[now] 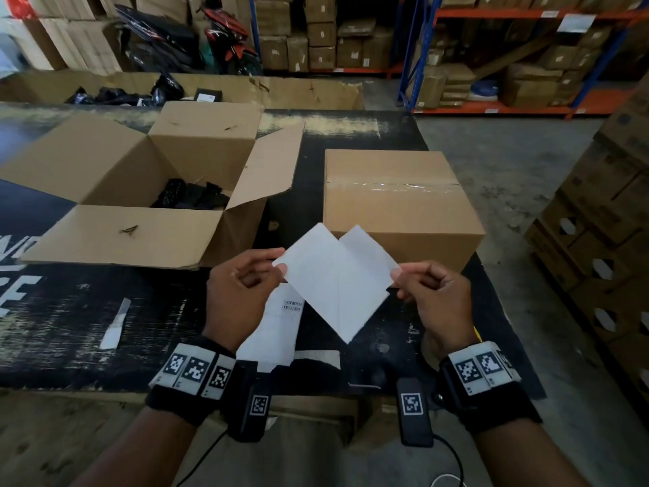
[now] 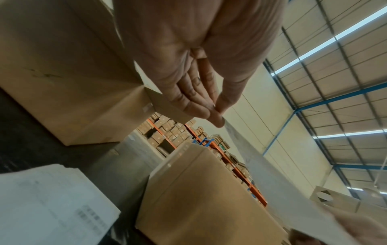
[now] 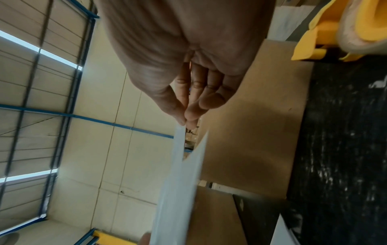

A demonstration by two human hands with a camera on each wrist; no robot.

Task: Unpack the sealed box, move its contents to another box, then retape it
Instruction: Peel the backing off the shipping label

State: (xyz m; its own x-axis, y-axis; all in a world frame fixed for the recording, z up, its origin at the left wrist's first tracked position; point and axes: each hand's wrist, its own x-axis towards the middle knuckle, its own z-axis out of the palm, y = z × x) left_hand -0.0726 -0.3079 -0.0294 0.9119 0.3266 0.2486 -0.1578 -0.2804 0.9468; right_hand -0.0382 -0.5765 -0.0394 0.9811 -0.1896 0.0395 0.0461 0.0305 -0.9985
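Note:
Both hands hold a white paper sheet [image 1: 337, 279] up over the black table [image 1: 70, 311]. My left hand [image 1: 242, 286] pinches its left corner between thumb and fingers [image 2: 217, 109]. My right hand [image 1: 432, 293] pinches the right corner [image 3: 184, 119]. The sheet [image 3: 180, 190] looks partly split or folded into two leaves at the top. Behind it stands a taped, closed cardboard box [image 1: 397, 202]. To the left sits an open cardboard box [image 1: 140, 191] with black items [image 1: 193, 196] inside.
Another white sheet with barcodes [image 1: 277, 325] lies on the table under my hands. A white strip [image 1: 116, 323] lies at the left. A yellow tape dispenser [image 3: 335, 29] lies near my right wrist. Shelves and stacked cartons [image 1: 597, 223] surround the table.

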